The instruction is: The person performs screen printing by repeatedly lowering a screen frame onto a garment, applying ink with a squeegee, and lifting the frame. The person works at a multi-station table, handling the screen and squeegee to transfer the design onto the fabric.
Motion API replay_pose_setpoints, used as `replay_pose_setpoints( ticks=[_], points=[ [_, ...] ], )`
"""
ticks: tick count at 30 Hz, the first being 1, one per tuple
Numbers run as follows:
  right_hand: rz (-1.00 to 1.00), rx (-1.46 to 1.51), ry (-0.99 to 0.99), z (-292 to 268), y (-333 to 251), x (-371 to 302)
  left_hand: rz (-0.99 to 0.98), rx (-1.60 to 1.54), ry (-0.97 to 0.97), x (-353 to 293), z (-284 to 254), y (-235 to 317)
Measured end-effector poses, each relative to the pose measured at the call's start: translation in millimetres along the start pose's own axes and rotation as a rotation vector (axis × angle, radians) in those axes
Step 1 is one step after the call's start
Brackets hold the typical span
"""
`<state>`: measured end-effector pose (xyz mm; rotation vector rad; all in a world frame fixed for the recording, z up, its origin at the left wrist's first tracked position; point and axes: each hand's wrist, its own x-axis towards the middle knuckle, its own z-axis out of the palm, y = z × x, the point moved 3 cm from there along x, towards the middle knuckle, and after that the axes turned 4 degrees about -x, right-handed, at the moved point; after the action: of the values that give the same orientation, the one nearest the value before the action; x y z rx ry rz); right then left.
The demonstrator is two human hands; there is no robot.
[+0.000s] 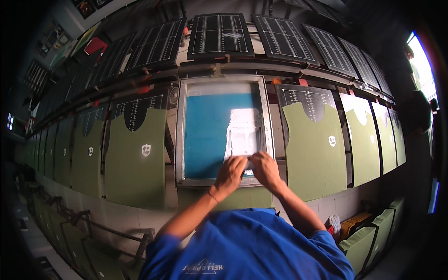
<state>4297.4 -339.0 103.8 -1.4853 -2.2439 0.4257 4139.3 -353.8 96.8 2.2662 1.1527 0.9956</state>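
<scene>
A screen-printing frame [179, 135] with a metal rim lies in front of me, its blue mesh [204, 130] coated with white ink [241, 133] over a patch at the right. My left hand [231, 171] and my right hand [266, 170] are side by side near the frame's lower right part. Both are closed on a squeegee [250, 165], mostly hidden by my fingers, at the lower end of the white patch. Below the frame's near edge shows a green fabric piece [219, 199].
Boards carrying green shirt pieces [135, 172] [317, 163] with small white emblems stand in a row on both sides. Across a rail, black boards [219, 36] with white ruled marks form another row. More green pieces [357, 249] and an orange-yellow object [354, 224] lie at the lower right.
</scene>
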Motion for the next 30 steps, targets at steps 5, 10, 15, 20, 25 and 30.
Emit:
replay_pose_setpoints(
  ticks=[5, 10, 15, 20, 25, 30],
  points=[
    [0.073, -0.068, -0.005, 28, -14, -47, -0.017, 0.035, -0.038, -49, 19, 4],
    [0.063, -0.049, 0.087, 34, 12, -5, 0.016, 0.060, 0.021, -14, 27, -28],
    [-0.032, -0.181, 0.088, 13, 47, 98, -0.011, 0.002, 0.040, 84, 8, -64],
    [-0.039, -0.164, 0.102, 12, 54, 98, 0.000, 0.025, 0.039, 86, 5, -60],
    [-0.022, -0.107, 0.098, 19, 10, 1, 0.128, 0.089, 0.086, -1, 11, -18],
    [-0.092, -0.243, 0.080, 48, 6, -78, 0.099, 0.150, -0.072, -66, 38, 8]
  ],
)
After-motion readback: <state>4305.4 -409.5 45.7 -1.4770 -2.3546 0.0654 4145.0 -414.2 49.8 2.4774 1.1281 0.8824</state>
